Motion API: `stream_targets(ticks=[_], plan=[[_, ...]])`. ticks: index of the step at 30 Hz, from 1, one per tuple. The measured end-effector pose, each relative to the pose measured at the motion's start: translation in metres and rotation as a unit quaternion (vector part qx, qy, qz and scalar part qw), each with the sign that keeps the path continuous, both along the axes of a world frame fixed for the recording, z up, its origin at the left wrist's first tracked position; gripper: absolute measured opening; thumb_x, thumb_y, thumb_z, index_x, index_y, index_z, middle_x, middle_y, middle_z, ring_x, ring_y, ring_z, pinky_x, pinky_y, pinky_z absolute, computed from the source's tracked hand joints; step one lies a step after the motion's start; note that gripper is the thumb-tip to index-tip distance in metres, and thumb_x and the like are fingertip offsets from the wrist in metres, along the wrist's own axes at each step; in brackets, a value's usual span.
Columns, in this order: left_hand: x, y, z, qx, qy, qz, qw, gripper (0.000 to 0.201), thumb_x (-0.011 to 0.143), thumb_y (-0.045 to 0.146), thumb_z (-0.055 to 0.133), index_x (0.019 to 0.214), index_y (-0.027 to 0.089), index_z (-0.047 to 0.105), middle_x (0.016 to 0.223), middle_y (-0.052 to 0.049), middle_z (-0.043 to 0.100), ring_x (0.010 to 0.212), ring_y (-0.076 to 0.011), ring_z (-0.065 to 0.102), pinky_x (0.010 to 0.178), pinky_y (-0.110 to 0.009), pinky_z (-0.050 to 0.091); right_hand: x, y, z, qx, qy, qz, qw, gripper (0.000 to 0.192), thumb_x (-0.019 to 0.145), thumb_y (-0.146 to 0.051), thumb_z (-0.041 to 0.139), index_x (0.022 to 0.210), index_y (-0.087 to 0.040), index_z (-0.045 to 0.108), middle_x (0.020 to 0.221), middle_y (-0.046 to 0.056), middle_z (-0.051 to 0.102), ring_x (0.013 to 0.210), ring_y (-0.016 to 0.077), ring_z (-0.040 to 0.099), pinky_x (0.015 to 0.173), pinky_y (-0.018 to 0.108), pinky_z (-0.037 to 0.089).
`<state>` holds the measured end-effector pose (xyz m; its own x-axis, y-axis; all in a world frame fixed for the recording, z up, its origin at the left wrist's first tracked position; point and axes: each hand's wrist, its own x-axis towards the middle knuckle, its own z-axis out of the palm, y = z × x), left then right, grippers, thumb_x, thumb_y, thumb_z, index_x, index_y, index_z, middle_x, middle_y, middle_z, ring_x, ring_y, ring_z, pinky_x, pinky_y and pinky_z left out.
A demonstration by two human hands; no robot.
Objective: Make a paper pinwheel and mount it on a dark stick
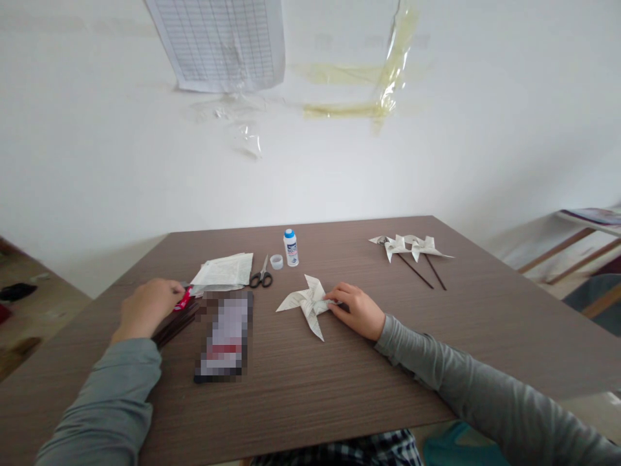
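A folded paper pinwheel (306, 303) made of printed paper lies flat on the brown table (339, 388). My right hand (356, 309) pinches its right-hand blade with thumb and fingers. My left hand (148, 307) rests at the table's left, fingers curled over a bundle of thin dark sticks (175, 325) with a red wrapper (183, 299) at its end. Both arms wear grey sleeves.
A phone (224, 336) lies between my hands. Behind it are a stack of paper sheets (224, 270), black-handled scissors (262, 275), a glue bottle (290, 248) and its loose cap (276, 261). Two finished pinwheels on sticks (412, 251) lie at the far right. A white wall stands behind.
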<state>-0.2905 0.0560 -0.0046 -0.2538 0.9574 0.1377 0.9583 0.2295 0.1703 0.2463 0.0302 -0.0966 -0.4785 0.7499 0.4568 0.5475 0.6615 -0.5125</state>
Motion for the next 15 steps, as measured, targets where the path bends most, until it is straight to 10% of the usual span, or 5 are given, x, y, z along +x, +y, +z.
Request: stream_targets(ticks=[8, 15], plan=[[0.009, -0.004, 0.012, -0.026, 0.058, 0.048, 0.997, 0.035, 0.107, 0.037, 0.066, 0.113, 0.022, 0.097, 0.133, -0.018, 0.097, 0.118, -0.0384, 0.086, 0.093, -0.036, 0.060, 0.001, 0.000, -0.001, -0.006, -0.002, -0.002, 1.000, 0.022, 0.114, -0.024, 0.079, 0.129, -0.029, 0.094, 0.122, 0.010, 0.090, 0.105, 0.0296, 0.085, 0.102, 0.048, 0.072], [0.020, -0.005, 0.020, -0.012, 0.048, 0.037, 0.998, 0.027, 0.106, 0.035, 0.072, 0.107, 0.023, 0.096, 0.122, -0.013, 0.098, 0.111, -0.0358, 0.086, 0.090, -0.034, 0.058, 0.002, 0.001, 0.000, 0.011, 0.004, -0.003, 1.000, 0.021, 0.114, -0.023, 0.079, 0.126, -0.030, 0.094, 0.117, 0.008, 0.089, 0.099, 0.0280, 0.084, 0.098, 0.046, 0.073]])
